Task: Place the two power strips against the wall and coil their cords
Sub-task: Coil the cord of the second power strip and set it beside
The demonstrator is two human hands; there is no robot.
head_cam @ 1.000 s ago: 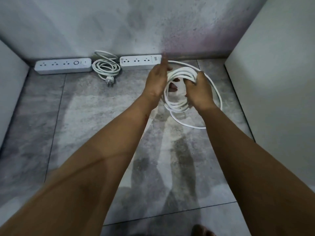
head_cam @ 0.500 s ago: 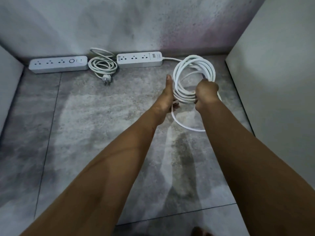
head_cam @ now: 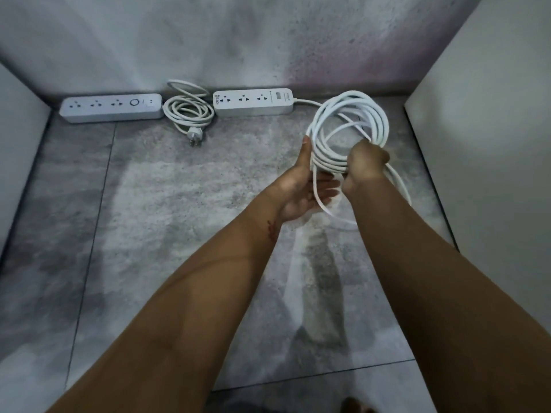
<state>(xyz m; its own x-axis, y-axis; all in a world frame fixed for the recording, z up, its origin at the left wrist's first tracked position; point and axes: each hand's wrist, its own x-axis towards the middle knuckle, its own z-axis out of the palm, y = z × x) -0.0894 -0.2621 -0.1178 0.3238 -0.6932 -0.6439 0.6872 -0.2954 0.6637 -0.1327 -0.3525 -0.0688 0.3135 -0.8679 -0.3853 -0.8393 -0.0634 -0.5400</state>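
Swung the cord coil (head_cam: 328,158) upright, rightward from the right-hand power strip (head_cam: 253,103), gripped low in the right hand (head_cam: 365,163). Lowered the left hand (head_cam: 301,189), opened palm-up beneath, loose strand (head_cam: 320,201) across it.

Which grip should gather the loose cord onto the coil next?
Left. The left grip is open, palm up, with the loose cord lying across it; the right grip holds the coil together.

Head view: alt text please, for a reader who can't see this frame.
The right hand grips a partly wound white cord coil, and a loose strand crosses the open left hand. Its strip and a second strip lie against the wall, with a finished coil between them on the floor.
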